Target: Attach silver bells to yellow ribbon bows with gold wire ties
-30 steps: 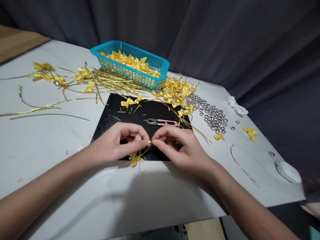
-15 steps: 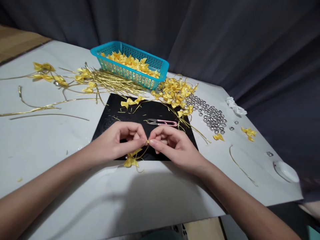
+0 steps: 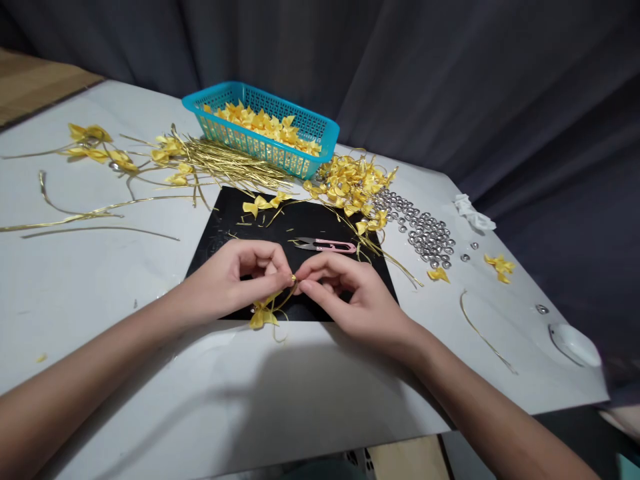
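Fingertips of my left hand (image 3: 255,273) and my right hand (image 3: 345,287) meet over the front of a black mat (image 3: 305,217), both closed in a pinch. Between them is a thin gold cord (image 3: 289,303), with a small knot or loop at the fingertips; its exact form is too small to tell. From the cord a yellow ribbon bow (image 3: 264,315) hangs below my left hand, at the mat's front edge. Pink-handled thread snips (image 3: 327,246) lie on the mat just beyond my right hand, among small cord scraps.
A blue basket (image 3: 320,137) of yellow bows stands at the back, a bundle of gold cords (image 3: 235,163) before it. Right of it lie a pile of corded bows (image 3: 357,183), silver beads (image 3: 430,240), white crumpled cloth (image 3: 473,212) and a white object (image 3: 575,345). Loose cords (image 3: 100,230) lie left.
Both hands stay pinched together at nearly the same spot. My right fingertips have parted slightly from the left ones, and the knot has shifted a little up and left.
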Available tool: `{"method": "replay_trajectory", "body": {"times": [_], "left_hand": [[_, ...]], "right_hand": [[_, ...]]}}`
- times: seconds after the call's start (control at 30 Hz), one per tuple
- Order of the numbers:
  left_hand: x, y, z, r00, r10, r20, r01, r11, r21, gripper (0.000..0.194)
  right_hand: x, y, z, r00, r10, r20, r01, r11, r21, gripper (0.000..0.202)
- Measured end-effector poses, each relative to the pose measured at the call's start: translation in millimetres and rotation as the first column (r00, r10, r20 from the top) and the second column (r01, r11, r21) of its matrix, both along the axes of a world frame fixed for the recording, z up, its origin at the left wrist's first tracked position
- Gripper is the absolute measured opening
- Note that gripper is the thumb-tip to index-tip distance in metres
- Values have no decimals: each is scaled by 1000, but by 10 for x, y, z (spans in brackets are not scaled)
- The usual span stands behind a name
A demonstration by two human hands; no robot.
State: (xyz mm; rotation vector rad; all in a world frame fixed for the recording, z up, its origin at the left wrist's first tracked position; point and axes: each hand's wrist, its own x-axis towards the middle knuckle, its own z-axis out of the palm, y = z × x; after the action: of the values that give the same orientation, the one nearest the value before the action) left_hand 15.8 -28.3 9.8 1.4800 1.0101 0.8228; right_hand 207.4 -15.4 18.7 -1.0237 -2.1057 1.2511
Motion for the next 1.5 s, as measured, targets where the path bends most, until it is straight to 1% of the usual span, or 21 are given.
{"method": "replay_trajectory", "body": {"times": [0.17,0.3,0.47,0.63,0.7,0.83,0.9,0.97,1.1,1.17,1.33,1.5], "left_hand": [[-3,6,13,1000,-17,2,17,1000,-16,19],[-8,3,2,1000,-2,6,2,1000,-12,21],[-8,3,1,1000,9,-4,-9,1000,-21,20],[0,6,1,1000,5,7,-4,1000,-25,21],[3,5,3,1000,2,4,-2,999,-34,20],[10,-1,-2,1000,-4,-6,3,999,-46,19],[11,-2,-11,1000,-2,2,2,999,-41,19],[11,0,-19,1000,1,13,0,999,-37,19],[6,10,-15,1000,22,18,-21,999,-40,20],[4,13,-3,999,34,17,-34,998,-47,20],[3,11,19,999,51,15,-50,997,-54,20],[-3,3,12,998,54,27,-52,997,-58,20]], "right_hand": [[-5,-1,-13,1000,-4,8,3,997,82,13],[6,-16,-10,1000,-18,26,16,996,86,16],[26,1,11,997,-16,82,6,993,115,15],[24,17,17,997,-7,78,-6,987,158,14],[24,10,7,998,4,69,-17,981,191,15],[24,-11,-15,999,14,39,-25,952,306,14],[22,-15,-21,999,9,32,-19,943,333,14],[19,-13,-23,999,-2,41,-10,953,302,14],[17,8,-11,998,-19,63,11,992,127,16],[20,17,5,998,-20,61,15,997,78,15],[28,22,42,998,-41,43,37,996,77,14],[26,18,36,999,-42,14,40,988,152,15]]}}
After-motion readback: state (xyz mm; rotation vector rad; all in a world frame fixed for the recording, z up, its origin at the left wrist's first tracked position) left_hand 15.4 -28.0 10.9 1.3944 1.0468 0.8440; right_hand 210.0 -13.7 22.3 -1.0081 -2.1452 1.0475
